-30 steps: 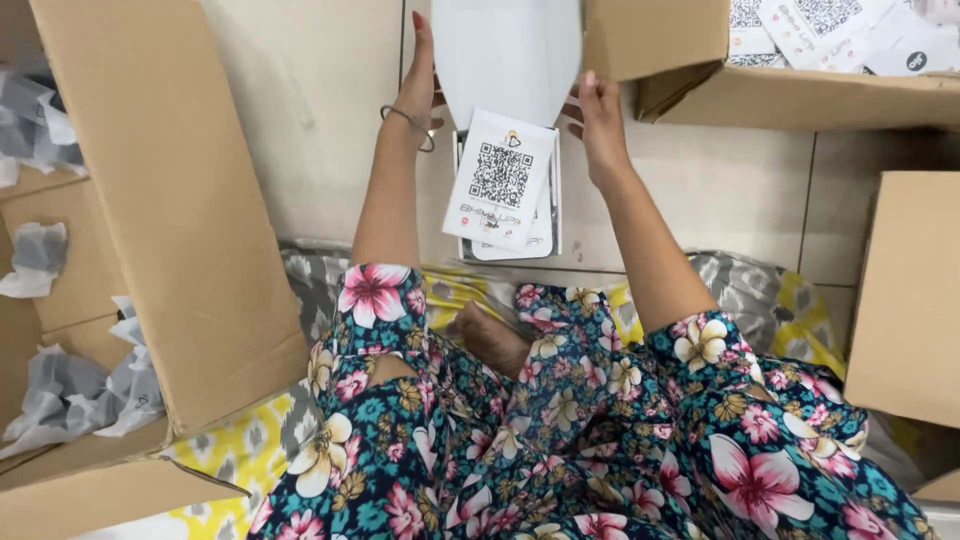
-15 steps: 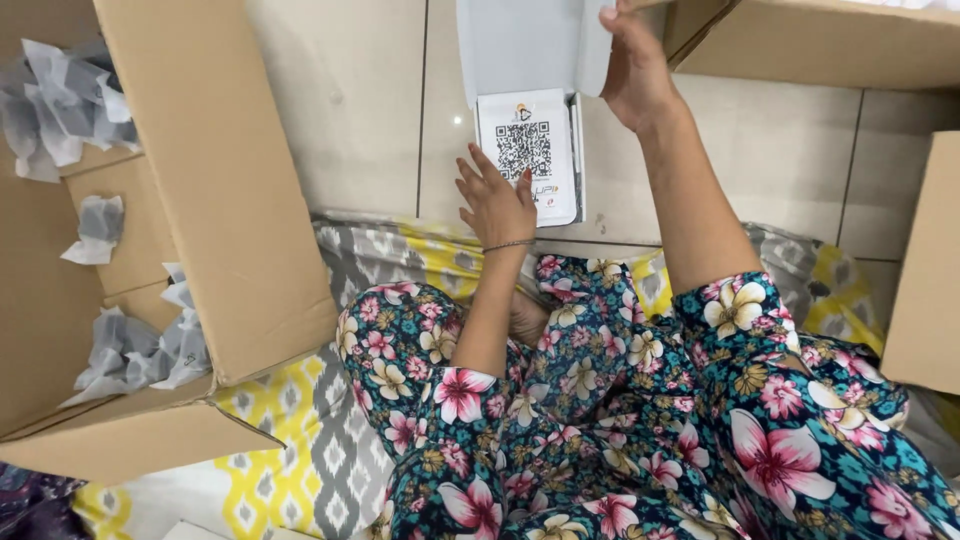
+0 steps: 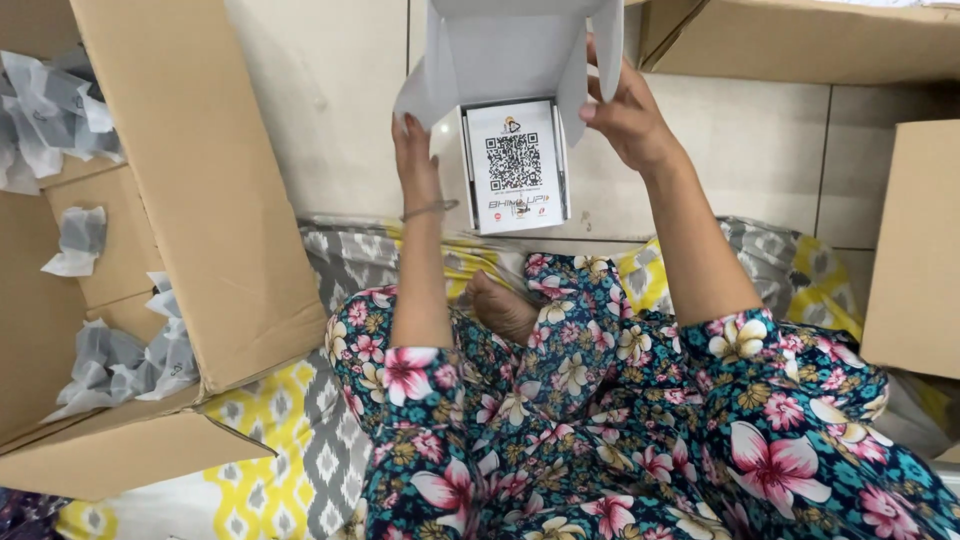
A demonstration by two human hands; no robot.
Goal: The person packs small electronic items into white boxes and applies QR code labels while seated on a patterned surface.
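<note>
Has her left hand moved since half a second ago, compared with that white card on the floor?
Yes. The left hand has gone up from the white card's lower left corner to its top left, now touching the white box flap.

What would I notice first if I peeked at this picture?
Top middle, a white card with a square black code pattern sits in an open grey-white carton, with the left hand and right hand on either side. Below are bright flowery clothes; left, a big cardboard box holding crumpled paper.
</note>
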